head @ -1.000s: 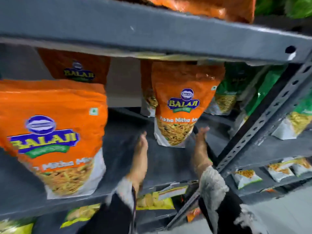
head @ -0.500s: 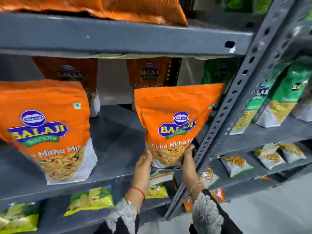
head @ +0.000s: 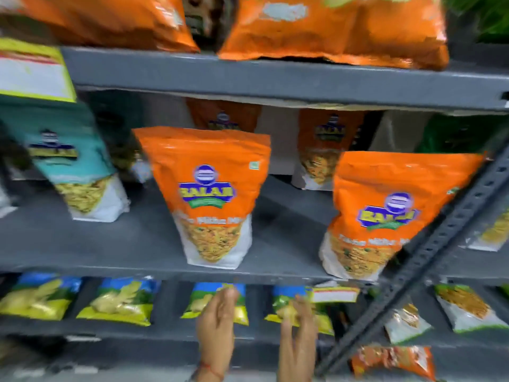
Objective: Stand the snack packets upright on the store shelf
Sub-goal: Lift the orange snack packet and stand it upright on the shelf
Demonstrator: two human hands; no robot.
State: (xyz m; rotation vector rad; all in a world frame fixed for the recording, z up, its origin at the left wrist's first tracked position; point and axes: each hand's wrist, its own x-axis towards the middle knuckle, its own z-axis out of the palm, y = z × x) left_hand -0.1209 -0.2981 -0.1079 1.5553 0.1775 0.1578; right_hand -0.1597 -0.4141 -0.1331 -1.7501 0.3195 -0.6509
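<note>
Shelving: grey steel shelf [head: 275,81] unit, several tiers, motion-blurred.
Your packet: right orange packet [head: 391,213] stands upright at the middle tier's front lip, just beside the slotted upright post [head: 429,260].
Neighbour: middle orange packet [head: 212,194] upright near the same lip; bare shelf shows between the two.
Further left: teal packet [head: 71,164], upright, set back.
Your left hand [head: 217,323]: fingers loosely spread, empty, below the lip.
Your right hand [head: 298,334]: fingers spread, empty, in front of the yellow packets [head: 121,304] lying one tier down.
</note>
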